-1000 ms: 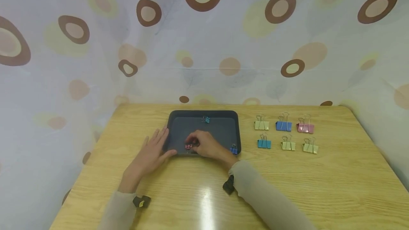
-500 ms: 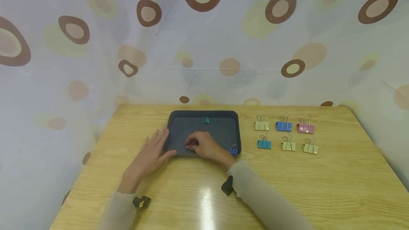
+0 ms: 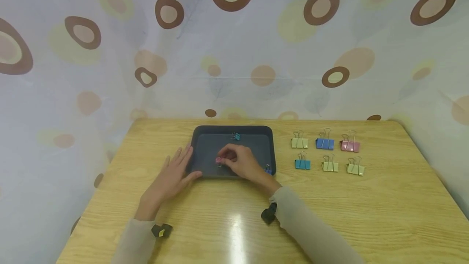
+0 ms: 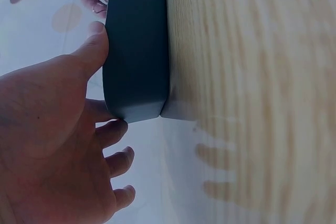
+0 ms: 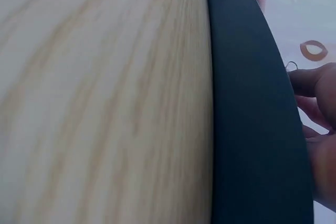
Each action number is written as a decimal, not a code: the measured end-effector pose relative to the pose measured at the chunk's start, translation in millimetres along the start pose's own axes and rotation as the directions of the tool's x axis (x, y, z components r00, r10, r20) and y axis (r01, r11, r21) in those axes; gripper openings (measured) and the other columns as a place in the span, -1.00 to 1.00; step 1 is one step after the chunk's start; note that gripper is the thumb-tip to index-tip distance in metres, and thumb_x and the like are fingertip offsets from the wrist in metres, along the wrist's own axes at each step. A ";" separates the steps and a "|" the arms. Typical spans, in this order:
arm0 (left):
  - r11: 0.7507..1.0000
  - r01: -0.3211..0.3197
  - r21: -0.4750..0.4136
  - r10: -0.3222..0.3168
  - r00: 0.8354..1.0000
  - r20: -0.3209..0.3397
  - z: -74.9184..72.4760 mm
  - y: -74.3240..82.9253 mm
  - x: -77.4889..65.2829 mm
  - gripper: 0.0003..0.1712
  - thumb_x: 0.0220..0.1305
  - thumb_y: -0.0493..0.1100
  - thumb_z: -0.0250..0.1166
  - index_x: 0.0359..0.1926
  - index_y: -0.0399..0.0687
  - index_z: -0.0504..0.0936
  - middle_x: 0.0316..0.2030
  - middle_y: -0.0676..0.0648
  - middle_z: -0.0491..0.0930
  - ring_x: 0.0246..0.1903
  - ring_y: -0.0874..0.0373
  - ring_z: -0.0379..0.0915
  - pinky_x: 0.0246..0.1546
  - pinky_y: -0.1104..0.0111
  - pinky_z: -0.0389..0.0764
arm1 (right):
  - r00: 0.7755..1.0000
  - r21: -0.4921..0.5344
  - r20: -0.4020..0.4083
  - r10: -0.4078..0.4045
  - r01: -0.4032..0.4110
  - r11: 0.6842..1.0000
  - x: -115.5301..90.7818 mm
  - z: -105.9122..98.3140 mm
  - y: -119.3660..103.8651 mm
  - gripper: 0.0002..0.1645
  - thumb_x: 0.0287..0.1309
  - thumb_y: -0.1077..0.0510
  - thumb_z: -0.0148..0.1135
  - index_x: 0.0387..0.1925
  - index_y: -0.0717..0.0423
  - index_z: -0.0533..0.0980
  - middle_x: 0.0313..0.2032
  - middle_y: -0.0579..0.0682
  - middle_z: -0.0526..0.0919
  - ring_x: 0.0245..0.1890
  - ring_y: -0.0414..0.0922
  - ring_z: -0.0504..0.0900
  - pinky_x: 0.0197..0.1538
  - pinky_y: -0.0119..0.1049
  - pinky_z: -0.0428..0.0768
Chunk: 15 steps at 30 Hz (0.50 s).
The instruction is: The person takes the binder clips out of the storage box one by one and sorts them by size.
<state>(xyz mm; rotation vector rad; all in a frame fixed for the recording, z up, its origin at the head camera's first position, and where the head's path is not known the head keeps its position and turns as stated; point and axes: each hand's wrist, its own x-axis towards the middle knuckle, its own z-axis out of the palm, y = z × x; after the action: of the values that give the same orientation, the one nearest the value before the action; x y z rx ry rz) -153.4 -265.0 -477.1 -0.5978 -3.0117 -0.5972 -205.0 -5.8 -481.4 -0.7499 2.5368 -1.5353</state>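
In the head view my right hand (image 3: pixel 242 161) pinches a small pink binder clip (image 3: pixel 218 160) between thumb and fingers, over the dark tray (image 3: pixel 234 128). Only a wire handle of that clip peeks past the tray wall in the right wrist view. My left hand (image 3: pixel 173 177) lies against the tray's left end, fingers straight and spread, thumb at the front corner. The left wrist view has the thumb and fingertips touching the tray's outer wall (image 4: pixel 137 51). A small teal binder clip (image 3: pixel 237 136) sits at the tray's back, and a small blue one (image 3: pixel 268 169) in its front right corner.
Right of the tray, larger binder clips stand in two rows on the wooden table (image 3: pixel 234 207). The back row has a pale yellow clip (image 3: pixel 299 143), a blue clip (image 3: pixel 325 144) and a pink clip (image 3: pixel 349 146). In front are a teal clip (image 3: pixel 302 164) and two pale yellow ones.
My right hand has taken the small pink clip from the front of the tray and lifted it slightly up and to the right. The left hand has stayed at the tray's left end.
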 end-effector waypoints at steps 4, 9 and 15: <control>1.000 -0.001 -0.005 0.001 1.000 -0.001 -0.9 0.3 0.2 0.00 0.49 0.24 0.18 0.59 -0.33 0.03 0.60 -0.26 -0.05 0.54 -0.34 -0.14 0.45 -0.34 -0.10 | 0.997 0.020 -0.066 -0.033 0.034 0.999 -4.7 -7.6 -0.4 -0.86 0.26 0.23 0.43 -0.16 0.12 0.65 -0.21 -0.04 0.75 -0.24 -0.15 0.77 -0.18 -0.33 0.72; 1.000 0.009 -0.016 -0.009 1.000 0.011 -2.5 1.2 0.6 0.01 0.48 0.24 0.19 0.60 -0.32 0.01 0.60 -0.25 -0.07 0.55 -0.33 -0.16 0.45 -0.34 -0.11 | 0.994 0.069 -0.100 -0.048 0.055 0.996 -11.6 -16.1 -2.2 -0.95 0.36 0.26 0.33 -0.19 0.16 0.65 -0.24 -0.01 0.76 -0.29 -0.07 0.78 -0.24 -0.24 0.74; 1.000 0.015 -0.027 -0.014 1.000 0.024 -1.3 1.5 0.6 0.02 0.47 0.22 0.21 0.60 -0.32 0.00 0.60 -0.25 -0.08 0.55 -0.33 -0.18 0.45 -0.34 -0.14 | 0.994 0.144 -0.107 -0.021 0.036 0.989 -20.1 -22.7 0.9 -0.83 0.42 0.27 0.25 -0.08 0.21 0.71 -0.19 0.06 0.79 -0.29 -0.06 0.78 -0.19 -0.19 0.76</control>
<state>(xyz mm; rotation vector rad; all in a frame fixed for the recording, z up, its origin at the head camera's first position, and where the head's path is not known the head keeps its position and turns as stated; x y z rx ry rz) -153.5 -264.0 -475.2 -0.5888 -3.0371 -0.6371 -194.8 21.9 -474.6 -0.7080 2.4604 -1.7916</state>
